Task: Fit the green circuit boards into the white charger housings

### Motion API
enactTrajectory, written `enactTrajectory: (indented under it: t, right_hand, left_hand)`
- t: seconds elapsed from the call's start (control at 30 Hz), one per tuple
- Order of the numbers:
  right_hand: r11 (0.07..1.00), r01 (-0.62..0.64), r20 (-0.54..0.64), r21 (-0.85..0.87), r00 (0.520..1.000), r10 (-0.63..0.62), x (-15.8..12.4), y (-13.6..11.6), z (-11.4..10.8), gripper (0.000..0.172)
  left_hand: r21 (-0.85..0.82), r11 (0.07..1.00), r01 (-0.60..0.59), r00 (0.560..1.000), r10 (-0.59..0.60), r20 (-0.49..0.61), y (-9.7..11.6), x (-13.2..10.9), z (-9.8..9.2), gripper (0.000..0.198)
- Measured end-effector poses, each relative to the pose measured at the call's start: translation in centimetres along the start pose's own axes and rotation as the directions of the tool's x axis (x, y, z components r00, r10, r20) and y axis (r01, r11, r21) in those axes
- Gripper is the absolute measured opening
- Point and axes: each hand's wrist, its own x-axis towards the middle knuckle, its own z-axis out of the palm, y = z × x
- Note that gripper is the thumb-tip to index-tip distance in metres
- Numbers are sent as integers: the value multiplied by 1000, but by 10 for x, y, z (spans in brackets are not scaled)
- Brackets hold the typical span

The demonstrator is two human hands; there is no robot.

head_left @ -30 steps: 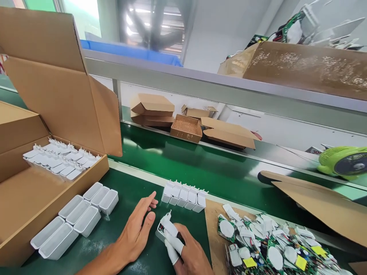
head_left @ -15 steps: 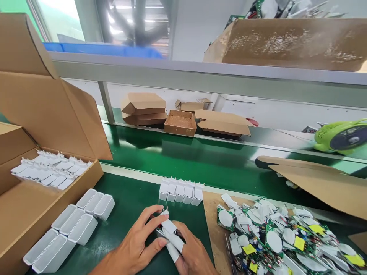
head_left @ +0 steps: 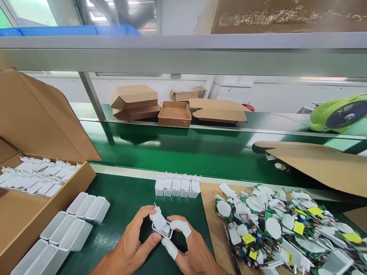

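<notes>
A small white plastic housing [head_left: 164, 233] is between my hands above the green mat, with a white insert [head_left: 157, 218] standing tilted partly out of it. My left hand [head_left: 136, 240] grips its left side between thumb and fingers. White covers sit on the thumb and index finger of my right hand [head_left: 190, 244], which pinch the right and lower edge of the housing. Just behind stands a row of white housings [head_left: 177, 186] with inserts in them. Empty white housings [head_left: 76, 231] lie in groups to the left of my left hand.
At the left, an open cardboard box [head_left: 67, 185] holds rows of filled white housings [head_left: 37, 175]. A pile of circuit boards [head_left: 273, 229] with white and yellow parts lies on cardboard at the right. Cardboard boxes [head_left: 174, 114] and a green fan [head_left: 338, 114] stand behind.
My right fingers have shifted from over the housing to its right and lower edge. The insert now shows more plainly, tilted up. The whole view has tipped downward slightly.
</notes>
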Motion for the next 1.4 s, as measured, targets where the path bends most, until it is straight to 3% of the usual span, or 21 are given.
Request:
enactTrajectory:
  t: [0.2,0.43,0.6,0.73,0.93,1.07,1.2,1.33,1.4]
  right_hand:
    - [998,60,35,-18,998,-59,2,0,1,44]
    - [995,83,-22,-52,996,-84,4,-3,-2,40]
    - [990,69,69,-125,996,-61,2,2,2,46]
    - [957,190,129,-219,978,-164,2,4,1,55]
    - [935,284,45,-213,959,-281,8,-8,-11,58]
    - [929,249,72,-275,968,-239,3,-2,-9,53]
    - [862,285,213,-420,954,-212,-6,11,-2,48]
    - [853,261,219,-451,959,-178,-13,20,2,52]
    - [878,209,190,-431,972,-138,-15,23,4,62]
  left_hand:
    - [-50,998,42,999,-40,27,1,1,-2,40]
    - [-91,992,86,996,-85,15,2,2,0,41]
    - [-106,992,72,997,-71,13,5,4,0,40]
    - [-99,995,0,1000,0,1,6,5,0,41]
    - [-34,997,-76,997,75,-35,7,3,-2,61]
    - [100,967,-235,971,231,57,12,8,-3,55]
    - [179,923,-340,939,343,16,15,12,0,58]
    - [148,934,-325,939,337,-66,15,14,5,52]
    - [114,942,-317,939,328,-103,16,15,6,48]
